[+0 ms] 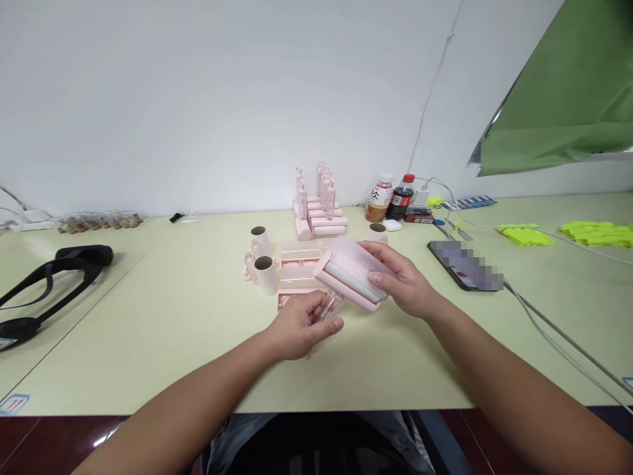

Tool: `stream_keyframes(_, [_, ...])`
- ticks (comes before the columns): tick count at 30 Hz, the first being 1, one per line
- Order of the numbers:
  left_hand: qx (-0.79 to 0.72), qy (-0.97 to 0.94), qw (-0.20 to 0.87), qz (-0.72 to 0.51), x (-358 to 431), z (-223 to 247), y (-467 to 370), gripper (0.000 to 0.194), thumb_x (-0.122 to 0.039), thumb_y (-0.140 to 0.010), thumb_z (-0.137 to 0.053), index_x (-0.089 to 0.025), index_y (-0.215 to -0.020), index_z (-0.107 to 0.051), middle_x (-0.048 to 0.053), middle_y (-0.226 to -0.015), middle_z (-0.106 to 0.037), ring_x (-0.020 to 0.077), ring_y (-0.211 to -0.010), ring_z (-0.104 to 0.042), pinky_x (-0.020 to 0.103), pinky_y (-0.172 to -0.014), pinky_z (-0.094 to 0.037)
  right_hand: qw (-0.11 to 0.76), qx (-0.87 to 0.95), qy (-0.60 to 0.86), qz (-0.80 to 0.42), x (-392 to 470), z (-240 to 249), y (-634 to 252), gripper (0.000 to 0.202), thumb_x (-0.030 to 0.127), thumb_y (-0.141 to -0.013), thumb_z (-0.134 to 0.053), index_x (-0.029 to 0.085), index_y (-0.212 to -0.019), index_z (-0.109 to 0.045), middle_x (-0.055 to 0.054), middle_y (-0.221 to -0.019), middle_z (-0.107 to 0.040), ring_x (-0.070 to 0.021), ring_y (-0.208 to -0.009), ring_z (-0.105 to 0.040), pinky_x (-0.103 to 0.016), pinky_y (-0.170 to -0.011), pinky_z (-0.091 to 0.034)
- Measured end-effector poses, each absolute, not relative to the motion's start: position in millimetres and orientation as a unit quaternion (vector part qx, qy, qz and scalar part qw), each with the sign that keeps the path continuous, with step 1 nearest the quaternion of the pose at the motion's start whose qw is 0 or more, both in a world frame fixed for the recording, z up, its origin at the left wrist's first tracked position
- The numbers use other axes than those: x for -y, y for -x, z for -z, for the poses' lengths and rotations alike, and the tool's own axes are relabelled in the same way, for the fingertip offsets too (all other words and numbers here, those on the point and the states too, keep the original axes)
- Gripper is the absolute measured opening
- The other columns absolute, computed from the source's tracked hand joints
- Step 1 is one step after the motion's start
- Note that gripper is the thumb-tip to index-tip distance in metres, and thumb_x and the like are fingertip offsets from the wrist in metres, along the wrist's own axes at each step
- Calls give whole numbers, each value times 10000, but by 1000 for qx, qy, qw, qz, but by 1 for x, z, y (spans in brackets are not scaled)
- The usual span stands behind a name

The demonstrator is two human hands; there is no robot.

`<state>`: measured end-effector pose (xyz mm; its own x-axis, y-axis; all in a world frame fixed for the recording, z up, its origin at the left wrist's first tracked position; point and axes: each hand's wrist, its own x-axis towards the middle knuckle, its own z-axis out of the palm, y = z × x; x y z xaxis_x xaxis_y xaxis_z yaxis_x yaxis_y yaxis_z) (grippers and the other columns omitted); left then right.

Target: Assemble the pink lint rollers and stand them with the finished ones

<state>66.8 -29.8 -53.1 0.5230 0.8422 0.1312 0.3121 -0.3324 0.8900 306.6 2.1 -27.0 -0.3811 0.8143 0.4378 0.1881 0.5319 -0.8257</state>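
Note:
A pink lint roller point(353, 274) with a white roll showing along its side is held tilted above the table. My right hand point(403, 280) is closed around the right end of its body, thumb on the near side. My left hand point(304, 323) is closed around the clear and pink handle point(330, 306), just below the body; the fingers hide much of it. Behind them lie pink roller covers point(300, 251) on the table. Left of these stand cardboard-cored paper rolls point(266, 276) and small pink handles point(250, 264). Several lint rollers point(321, 214) with upright handles stand against the wall.
A tea bottle point(379, 198) and a cola bottle point(400, 198) stand at the back. A phone point(462, 264) with cables lies to the right, near folded neon-yellow cloth point(524, 234). A black strapped headset point(54, 284) rests at far left, with small bagged items point(101, 221) behind it.

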Motion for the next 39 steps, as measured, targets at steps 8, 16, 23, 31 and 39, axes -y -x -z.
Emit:
stream_keyframes(8, [-398, -735, 450, -314, 30, 54, -67, 370, -504, -792, -643, -186, -720, -469, -74, -602, -350, 90, -557, -321, 225, -521, -241, 530, 695, 303, -379, -7, 25, -310, 674, 742, -837, -414, 290, -1333, -486, -102, -1377, -504, -287, -1193, -515, -425, -947, -475])
stream_keyframes(16, [-384, -738, 454, -318, 31, 53, -67, 378, -496, -797, -648, -182, -711, -455, -72, -607, -349, 83, -561, -329, 214, -519, -248, 594, 691, 282, -300, -6, 21, -310, 656, 648, -867, -452, 393, -1463, -345, 7, -1594, -266, -307, -1423, -309, -499, -1083, -375])
stream_keyframes(23, [-373, -692, 531, -316, 33, 56, -68, 373, -501, -804, -645, -190, -733, -451, -88, -527, -388, 61, -410, -382, 199, -420, -257, 382, 821, 276, -323, 5, 23, -307, 611, 527, -931, -492, 281, -1483, -399, -68, -1531, -403, -324, -1367, -405, -455, -1108, -331])
stream_keyframes(31, [-368, -613, 618, -327, 29, 52, -68, 397, -530, -756, -688, -164, -807, -542, -75, -564, -409, 42, -396, -345, 180, -378, -239, 458, 742, 323, -367, -3, 33, -302, 533, 523, -869, -597, 253, -1329, -563, -98, -1329, -592, -291, -1167, -569, -397, -934, -476])
stream_keyframes(39, [-332, -550, 686, -341, 24, 48, -65, 479, -575, -789, -647, -123, -949, -656, -24, -579, -525, 65, -445, -414, 193, -416, -283, 484, 630, 375, -477, -8, 36, -298, 458, 475, -811, -659, 217, -1187, -624, -75, -1110, -638, -209, -867, -592, -314, -706, -491])
